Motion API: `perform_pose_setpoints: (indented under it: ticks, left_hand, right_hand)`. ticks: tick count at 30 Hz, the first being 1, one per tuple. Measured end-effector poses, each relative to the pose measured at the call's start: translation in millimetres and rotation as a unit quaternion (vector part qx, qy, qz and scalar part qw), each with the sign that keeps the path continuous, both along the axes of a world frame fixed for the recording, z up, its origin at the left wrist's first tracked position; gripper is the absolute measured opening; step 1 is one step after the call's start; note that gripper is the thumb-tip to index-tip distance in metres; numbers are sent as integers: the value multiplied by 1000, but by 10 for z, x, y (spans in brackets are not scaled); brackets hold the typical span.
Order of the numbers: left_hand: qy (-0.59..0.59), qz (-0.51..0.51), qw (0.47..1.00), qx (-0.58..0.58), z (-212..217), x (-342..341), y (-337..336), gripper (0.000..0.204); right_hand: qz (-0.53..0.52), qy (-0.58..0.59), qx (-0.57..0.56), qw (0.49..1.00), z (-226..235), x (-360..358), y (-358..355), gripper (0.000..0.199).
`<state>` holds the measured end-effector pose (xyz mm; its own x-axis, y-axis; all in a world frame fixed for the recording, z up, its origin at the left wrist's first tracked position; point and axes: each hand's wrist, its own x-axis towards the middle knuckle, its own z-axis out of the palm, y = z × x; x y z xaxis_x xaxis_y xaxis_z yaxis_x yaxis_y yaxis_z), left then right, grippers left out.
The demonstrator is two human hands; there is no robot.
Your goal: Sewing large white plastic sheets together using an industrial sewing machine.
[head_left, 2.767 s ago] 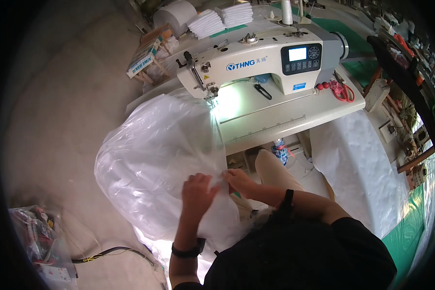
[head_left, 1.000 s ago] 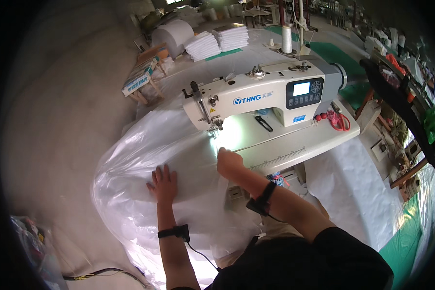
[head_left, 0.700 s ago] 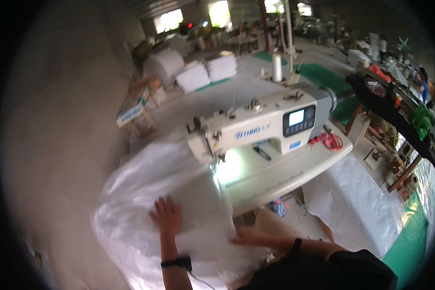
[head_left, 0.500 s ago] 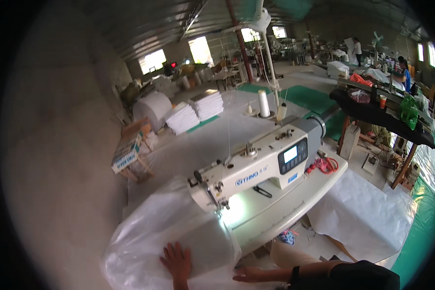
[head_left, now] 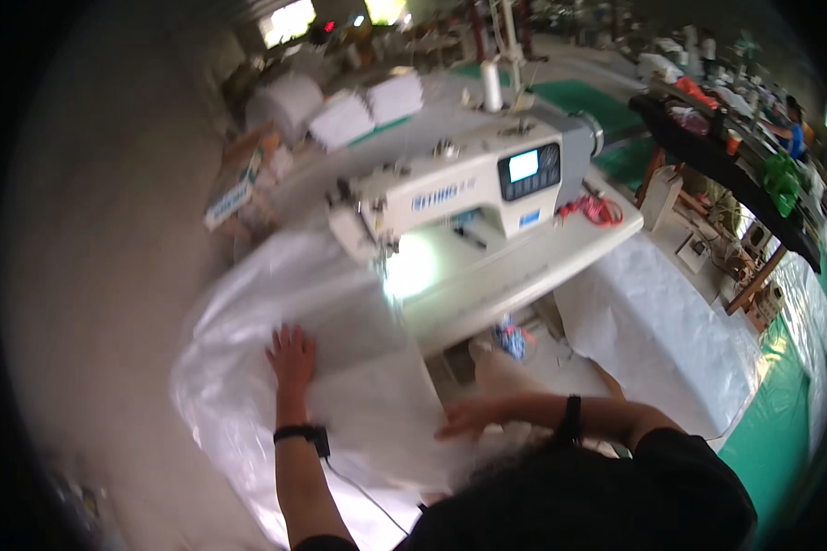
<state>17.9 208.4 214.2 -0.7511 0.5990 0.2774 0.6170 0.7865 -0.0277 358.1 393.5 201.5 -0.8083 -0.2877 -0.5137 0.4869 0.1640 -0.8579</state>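
A large white plastic sheet (head_left: 358,386), glossy and translucent along its left side, drapes over the left end of the sewing table. My left hand (head_left: 294,356) lies flat on it, fingers spread, with a dark band and cable at the wrist. By the sheet's right edge is my right hand (head_left: 469,418), smeared by motion; whether its fingers grip that edge cannot be made out. Ahead of both hands stands a white sewing machine (head_left: 450,197), its lamp lit over the needle area, which the sheet reaches. A small black tool, perhaps thread snips (head_left: 470,237), rests on the machine bed.
Red cord (head_left: 602,210) lies at the table's right end (head_left: 560,253). White sheeting (head_left: 652,321) hangs below right. Beyond are stacked white sheets (head_left: 342,119), a large roll (head_left: 285,103) and a dark-covered bench (head_left: 717,161) with a green bag (head_left: 781,186). Another person (head_left: 790,133) works far right.
The view has tipped downward, so the machine sits higher and more of my arms shows. My left hand stays flat on the sheet; my right hand remains by its right edge, now blurred.
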Motion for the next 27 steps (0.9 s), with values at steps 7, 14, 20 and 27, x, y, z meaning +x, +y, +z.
perform_pose_setpoints:
  ticks: [7, 14, 20, 27]
  left_hand:
    - [124, 234, 952, 155, 38, 1438, -821, 74]
    - [-286, 124, 758, 574, -1612, 2053, -1941, 42]
    - [7, 267, 946, 185, -361, 1361, -2915, 45]
    - [67, 363, 929, -33, 1001, 1295, -2538, 38]
  right_hand:
    - [-34, -48, -96, 994, -40, 190, -127, 45]
    - [-37, 88, -92, 991, -191, 264, -409, 47]
    - [79, 13, -24, 996, -384, 287, -76, 44]
    - [-108, 61, -106, 987, -387, -187, -70, 47]
